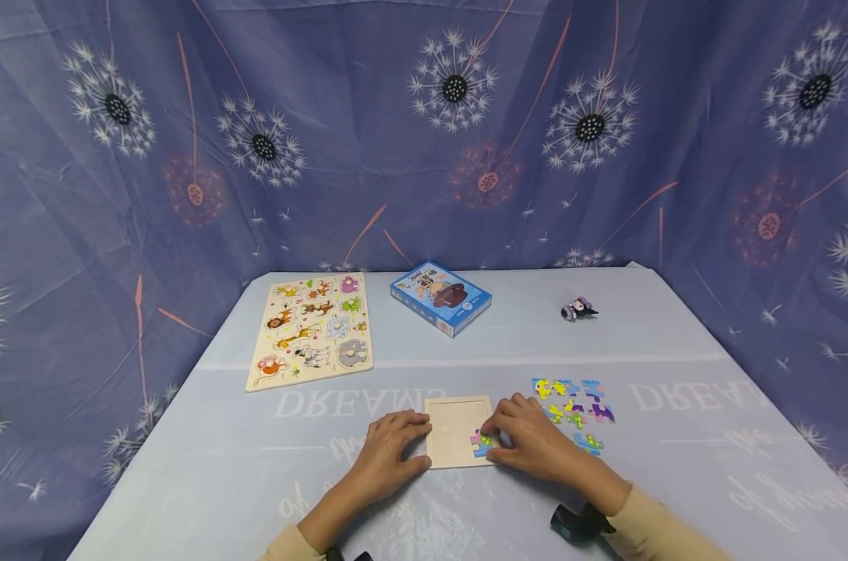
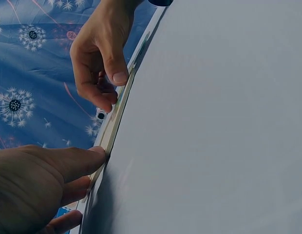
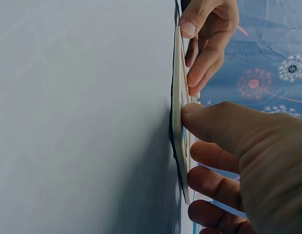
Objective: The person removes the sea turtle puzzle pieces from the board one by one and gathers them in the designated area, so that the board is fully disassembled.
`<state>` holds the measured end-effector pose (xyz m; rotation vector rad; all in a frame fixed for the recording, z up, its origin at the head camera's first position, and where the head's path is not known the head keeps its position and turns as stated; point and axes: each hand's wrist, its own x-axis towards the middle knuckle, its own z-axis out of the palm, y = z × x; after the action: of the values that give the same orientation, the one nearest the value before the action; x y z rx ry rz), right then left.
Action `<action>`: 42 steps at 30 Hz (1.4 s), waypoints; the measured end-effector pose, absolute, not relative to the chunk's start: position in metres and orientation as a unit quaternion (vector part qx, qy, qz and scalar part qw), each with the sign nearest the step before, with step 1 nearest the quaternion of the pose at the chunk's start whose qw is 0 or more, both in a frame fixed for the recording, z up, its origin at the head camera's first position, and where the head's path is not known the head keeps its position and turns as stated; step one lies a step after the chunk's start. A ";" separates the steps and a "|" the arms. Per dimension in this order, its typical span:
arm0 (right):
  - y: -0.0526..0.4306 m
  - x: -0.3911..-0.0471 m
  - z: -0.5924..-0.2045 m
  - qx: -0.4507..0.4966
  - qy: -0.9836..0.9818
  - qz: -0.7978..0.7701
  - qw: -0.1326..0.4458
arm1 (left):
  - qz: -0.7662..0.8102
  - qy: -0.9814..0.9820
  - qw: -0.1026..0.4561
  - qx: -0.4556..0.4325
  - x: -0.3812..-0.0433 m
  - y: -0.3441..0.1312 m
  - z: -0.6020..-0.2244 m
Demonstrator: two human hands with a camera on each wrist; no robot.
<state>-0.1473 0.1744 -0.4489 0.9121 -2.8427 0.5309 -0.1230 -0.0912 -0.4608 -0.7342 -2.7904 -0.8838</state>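
Observation:
A square light-wood puzzle tray [image 1: 457, 413] lies flat on the table in front of me. My left hand [image 1: 390, 452] holds its left side, thumb near the lower corner and fingers farther up the edge. In the tray's lower right corner sits a colourful jigsaw piece [image 1: 482, 446], green, pink and blue. My right hand [image 1: 532, 440] has curled fingertips and thumb on this piece, partly covering it. In the right wrist view the thumb [image 3: 192, 108] touches the tray's near edge. Several loose jigsaw pieces [image 1: 574, 403] lie just right of the tray, some beside the right hand.
A wooden animal peg board [image 1: 312, 331] lies at the back left. Behind the tray is a blue box [image 1: 441, 296]. A small dark and purple figure [image 1: 578, 308] rests at the back right. A patterned curtain [image 1: 424, 156] hangs behind the table [image 1: 206, 460].

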 end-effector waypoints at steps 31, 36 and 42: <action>0.175 -0.152 -0.452 0.318 -0.930 0.174 0.062 | -0.294 -0.922 0.063 -0.246 -0.123 -0.092 -0.462; 0.175 -0.153 -0.451 0.326 -0.927 0.174 0.066 | -0.294 -0.921 0.065 -0.246 -0.123 -0.092 -0.463; 0.174 -0.153 -0.451 0.336 -0.923 0.171 0.079 | -0.292 -0.921 0.071 -0.247 -0.123 -0.092 -0.463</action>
<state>-0.1534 0.1743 -0.4513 1.0053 -2.7624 0.5113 -0.1227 -0.0924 -0.4629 -0.7430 -2.7704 -0.8787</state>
